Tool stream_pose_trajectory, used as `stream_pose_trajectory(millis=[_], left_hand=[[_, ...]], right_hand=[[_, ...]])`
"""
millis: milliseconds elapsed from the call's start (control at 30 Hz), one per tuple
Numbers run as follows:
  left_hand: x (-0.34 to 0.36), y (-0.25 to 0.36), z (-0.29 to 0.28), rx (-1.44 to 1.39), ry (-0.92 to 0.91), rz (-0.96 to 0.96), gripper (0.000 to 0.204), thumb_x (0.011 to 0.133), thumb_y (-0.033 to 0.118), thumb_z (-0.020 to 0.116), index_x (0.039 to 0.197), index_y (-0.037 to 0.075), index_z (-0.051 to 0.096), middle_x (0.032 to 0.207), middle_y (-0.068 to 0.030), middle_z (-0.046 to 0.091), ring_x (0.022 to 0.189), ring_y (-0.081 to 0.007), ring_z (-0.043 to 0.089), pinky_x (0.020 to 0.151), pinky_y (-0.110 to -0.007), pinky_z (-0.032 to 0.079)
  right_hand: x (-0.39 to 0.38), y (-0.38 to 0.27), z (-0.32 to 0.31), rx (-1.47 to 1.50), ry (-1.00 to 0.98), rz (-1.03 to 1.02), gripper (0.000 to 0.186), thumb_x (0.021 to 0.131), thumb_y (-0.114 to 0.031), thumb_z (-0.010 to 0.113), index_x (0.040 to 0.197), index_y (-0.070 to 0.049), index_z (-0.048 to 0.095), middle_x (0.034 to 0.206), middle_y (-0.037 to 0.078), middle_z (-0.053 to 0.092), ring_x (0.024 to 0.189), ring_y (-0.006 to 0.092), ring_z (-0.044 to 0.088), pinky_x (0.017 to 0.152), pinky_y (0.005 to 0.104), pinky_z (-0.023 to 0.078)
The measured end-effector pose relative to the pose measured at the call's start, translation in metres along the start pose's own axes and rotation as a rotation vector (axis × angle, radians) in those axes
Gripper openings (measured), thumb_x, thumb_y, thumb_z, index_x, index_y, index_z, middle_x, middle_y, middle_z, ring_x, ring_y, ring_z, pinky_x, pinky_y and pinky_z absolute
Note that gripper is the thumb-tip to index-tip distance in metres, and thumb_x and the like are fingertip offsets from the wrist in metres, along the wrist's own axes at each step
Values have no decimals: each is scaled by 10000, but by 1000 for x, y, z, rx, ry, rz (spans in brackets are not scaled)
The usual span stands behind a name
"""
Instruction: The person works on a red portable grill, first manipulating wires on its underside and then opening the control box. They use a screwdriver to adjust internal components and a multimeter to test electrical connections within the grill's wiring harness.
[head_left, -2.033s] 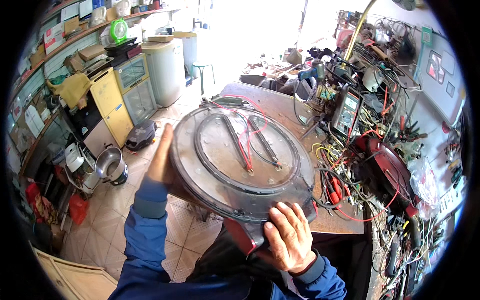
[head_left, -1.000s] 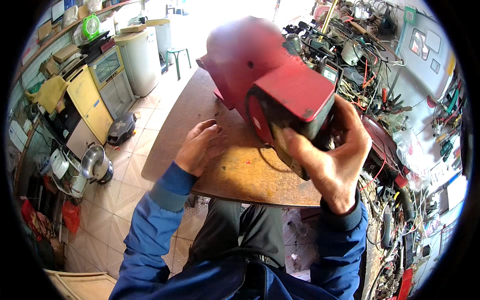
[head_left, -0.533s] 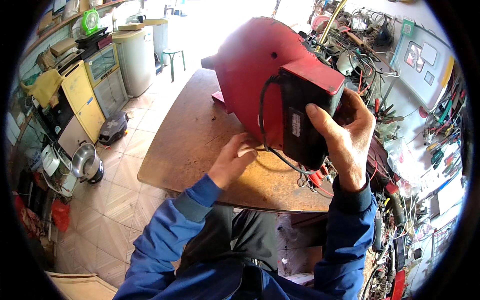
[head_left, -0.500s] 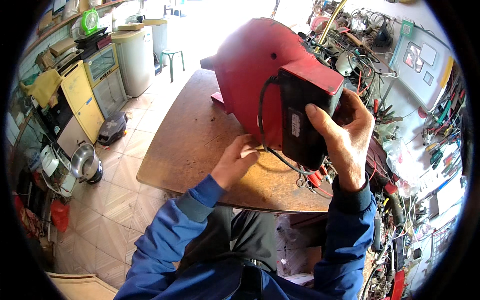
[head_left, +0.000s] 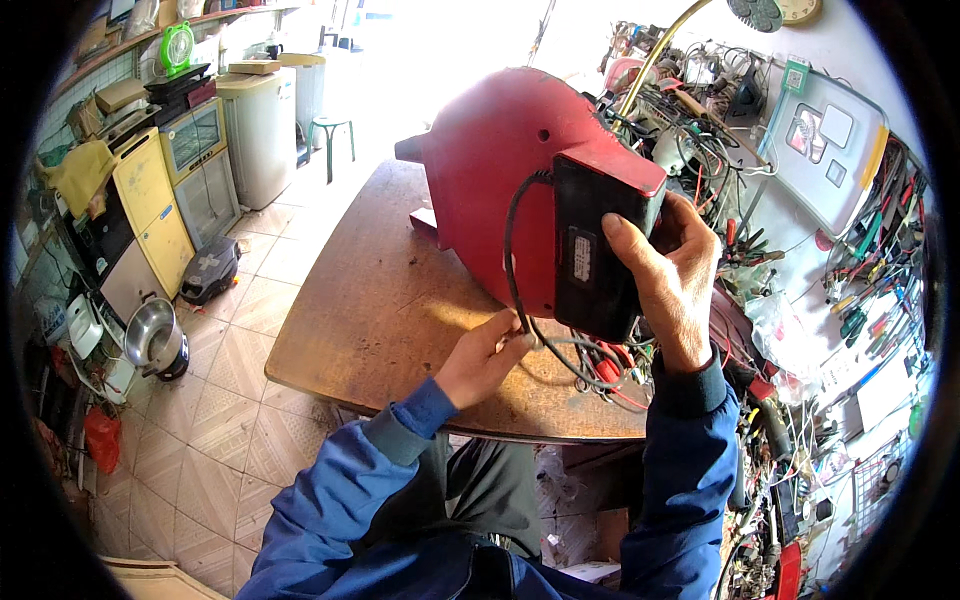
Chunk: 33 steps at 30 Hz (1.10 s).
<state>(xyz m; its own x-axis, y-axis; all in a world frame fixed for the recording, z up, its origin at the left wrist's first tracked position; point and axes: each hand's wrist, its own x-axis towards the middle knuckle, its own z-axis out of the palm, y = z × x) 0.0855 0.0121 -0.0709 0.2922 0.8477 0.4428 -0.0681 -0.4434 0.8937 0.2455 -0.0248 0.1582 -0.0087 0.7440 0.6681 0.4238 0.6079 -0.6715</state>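
A large red rounded machine housing (head_left: 490, 190) stands tilted over the wooden table (head_left: 340, 330), with a black box (head_left: 590, 250) fixed to its right side. My right hand (head_left: 675, 275) is closed on the black box, thumb on its front face and fingers behind its right edge. A black cable (head_left: 508, 235) loops from the top of the box down along the housing. Below the housing, my left hand (head_left: 485, 358) is closed, with thumb and fingers pinching the cable. Red-handled scissors (head_left: 608, 368) lie partly hidden under the box.
Tangled wires and tools (head_left: 700, 130) crowd the right side, with more hand tools on the wall. A lamp (head_left: 755, 12) on a brass-coloured neck rises behind the housing. At left, a metal pot (head_left: 152, 335) and a dark case (head_left: 212, 270) stand on the tiled floor.
The housing and both hands sit slightly lower and further left in view. My left hand has come onto the cable, whose lower loop now hangs more openly below the box.
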Motion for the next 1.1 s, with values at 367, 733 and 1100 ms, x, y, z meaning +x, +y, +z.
stream_pose_trajectory(millis=[367,733,1100], left_hand=[[-42,57,-10,-398,145,38,291,1135,331,591,1074,46,585,887,-53,648,744,-148,641,685,-323,557],[-61,102,-57,-791,139,-143,314,1127,205,564,1346,-19,564,886,-100,649,508,-90,525,447,-232,453],[-84,74,-71,-627,112,-304,354,1072,224,631,1342,-5,615,891,-81,693,619,-132,622,565,-282,503]], right_hand=[[24,5,-5,-62,15,28,530,855,-325,864,1145,97,727,987,137,782,861,159,718,812,329,582],[53,14,-6,-256,38,27,571,863,-457,837,950,102,754,786,100,750,695,149,675,660,323,544],[62,-11,12,-142,-103,68,455,967,-396,737,1100,38,757,902,62,756,777,135,672,739,313,536]])
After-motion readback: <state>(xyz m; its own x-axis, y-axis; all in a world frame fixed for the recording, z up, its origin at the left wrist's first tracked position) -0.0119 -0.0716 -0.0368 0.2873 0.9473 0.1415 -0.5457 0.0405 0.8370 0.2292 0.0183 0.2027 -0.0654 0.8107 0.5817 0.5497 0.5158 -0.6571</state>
